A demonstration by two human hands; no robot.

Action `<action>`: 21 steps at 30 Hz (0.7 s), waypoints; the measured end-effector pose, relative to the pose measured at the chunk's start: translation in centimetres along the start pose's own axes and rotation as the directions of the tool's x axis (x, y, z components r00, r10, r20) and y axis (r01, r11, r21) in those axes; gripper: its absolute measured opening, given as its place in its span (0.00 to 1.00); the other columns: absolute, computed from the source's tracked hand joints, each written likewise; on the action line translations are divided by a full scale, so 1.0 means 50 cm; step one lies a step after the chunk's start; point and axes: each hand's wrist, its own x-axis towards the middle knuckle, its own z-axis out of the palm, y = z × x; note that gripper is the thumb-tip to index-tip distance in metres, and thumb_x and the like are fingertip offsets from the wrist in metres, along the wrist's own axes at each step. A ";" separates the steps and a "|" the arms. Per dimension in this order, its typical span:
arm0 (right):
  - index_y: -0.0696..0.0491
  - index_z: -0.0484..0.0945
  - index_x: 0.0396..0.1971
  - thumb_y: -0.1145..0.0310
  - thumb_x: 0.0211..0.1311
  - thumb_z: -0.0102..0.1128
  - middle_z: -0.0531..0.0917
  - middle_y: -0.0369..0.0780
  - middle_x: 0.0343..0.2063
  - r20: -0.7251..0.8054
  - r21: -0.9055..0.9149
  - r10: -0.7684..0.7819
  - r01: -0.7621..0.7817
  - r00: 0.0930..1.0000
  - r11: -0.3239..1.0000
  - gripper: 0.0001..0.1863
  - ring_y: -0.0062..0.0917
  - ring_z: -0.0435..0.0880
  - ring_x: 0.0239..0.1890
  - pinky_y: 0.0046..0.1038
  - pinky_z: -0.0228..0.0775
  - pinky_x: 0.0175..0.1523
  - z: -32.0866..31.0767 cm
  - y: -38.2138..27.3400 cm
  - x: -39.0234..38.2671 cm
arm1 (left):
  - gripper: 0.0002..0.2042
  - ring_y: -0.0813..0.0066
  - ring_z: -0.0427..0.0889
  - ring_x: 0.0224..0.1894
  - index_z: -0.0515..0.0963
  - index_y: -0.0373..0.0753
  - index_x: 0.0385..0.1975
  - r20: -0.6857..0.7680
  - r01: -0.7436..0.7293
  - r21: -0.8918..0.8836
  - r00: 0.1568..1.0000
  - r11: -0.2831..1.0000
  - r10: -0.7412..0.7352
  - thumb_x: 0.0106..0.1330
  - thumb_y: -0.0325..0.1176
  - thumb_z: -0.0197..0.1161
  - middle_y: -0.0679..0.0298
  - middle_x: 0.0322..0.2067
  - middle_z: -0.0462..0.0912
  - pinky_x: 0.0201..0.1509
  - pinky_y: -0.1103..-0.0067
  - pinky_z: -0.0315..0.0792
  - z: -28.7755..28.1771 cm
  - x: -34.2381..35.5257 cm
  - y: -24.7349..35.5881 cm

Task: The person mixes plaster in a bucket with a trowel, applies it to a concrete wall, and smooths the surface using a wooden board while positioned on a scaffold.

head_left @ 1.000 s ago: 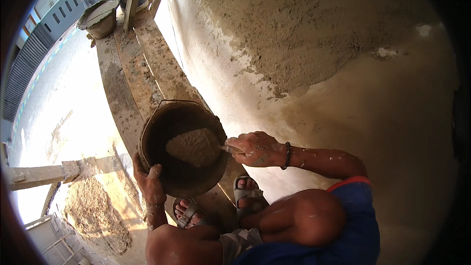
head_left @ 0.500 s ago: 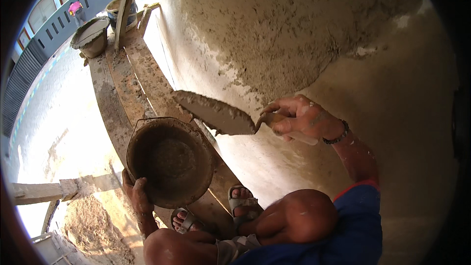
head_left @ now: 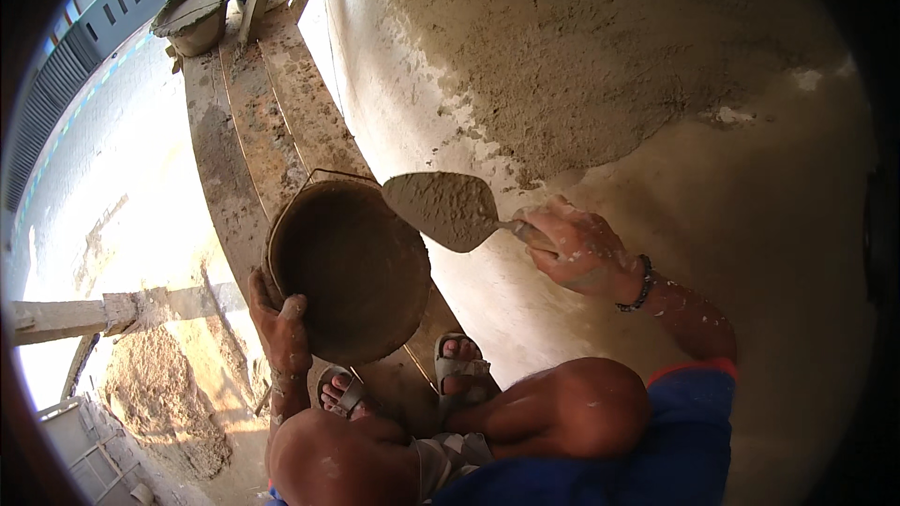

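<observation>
At frame centre the right hand [head_left: 577,253] wraps its fingers around a mortar-loaded trowel [head_left: 445,209] just above the round pan [head_left: 349,267], whose rim the left hand [head_left: 278,323] grips; keeping the blade level should prevent spills before reaching the wall [head_left: 562,66].

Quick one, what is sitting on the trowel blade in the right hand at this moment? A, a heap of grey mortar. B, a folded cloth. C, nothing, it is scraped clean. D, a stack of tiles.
A: the trowel held by the right hand carries a mound of grey mortar on its blade, raised over the rim of the round pan that the left hand grips.
</observation>
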 end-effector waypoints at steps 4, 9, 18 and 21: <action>0.50 0.71 0.50 0.72 0.52 0.54 0.74 0.46 0.31 -0.026 -0.389 -0.302 0.269 0.953 0.881 0.21 0.34 0.77 0.30 0.33 0.74 0.31 0.147 -0.109 0.091 | 0.31 0.66 0.71 0.57 0.59 0.27 0.58 -0.062 -0.066 0.042 0.996 0.997 0.068 0.51 0.24 0.54 0.53 0.53 0.71 0.63 0.74 0.63 0.018 -0.037 0.029; 0.55 0.72 0.45 0.68 0.50 0.57 0.76 0.45 0.26 0.077 -0.224 -0.341 0.349 0.937 0.910 0.20 0.36 0.79 0.31 0.34 0.72 0.33 0.268 -0.127 0.125 | 0.31 0.65 0.72 0.55 0.59 0.26 0.58 -0.069 -0.062 0.125 0.995 0.990 0.071 0.51 0.25 0.54 0.51 0.51 0.72 0.61 0.74 0.65 0.030 -0.044 0.020; 0.52 0.71 0.52 0.61 0.51 0.57 0.81 0.48 0.33 0.258 0.462 -0.250 0.108 0.933 0.880 0.25 0.43 0.82 0.37 0.42 0.74 0.43 0.300 -0.113 0.093 | 0.30 0.66 0.72 0.53 0.63 0.27 0.57 -0.049 -0.049 0.140 0.997 0.989 0.056 0.48 0.24 0.54 0.53 0.50 0.73 0.60 0.74 0.65 0.027 -0.038 0.026; 0.56 0.74 0.51 0.64 0.50 0.59 0.82 0.48 0.39 0.178 0.445 -0.263 0.161 0.948 0.881 0.26 0.42 0.82 0.40 0.38 0.75 0.47 0.297 -0.105 0.097 | 0.29 0.66 0.74 0.51 0.64 0.28 0.55 -0.074 -0.044 0.048 0.996 0.998 0.048 0.47 0.24 0.54 0.54 0.48 0.74 0.60 0.75 0.65 -0.003 -0.028 0.017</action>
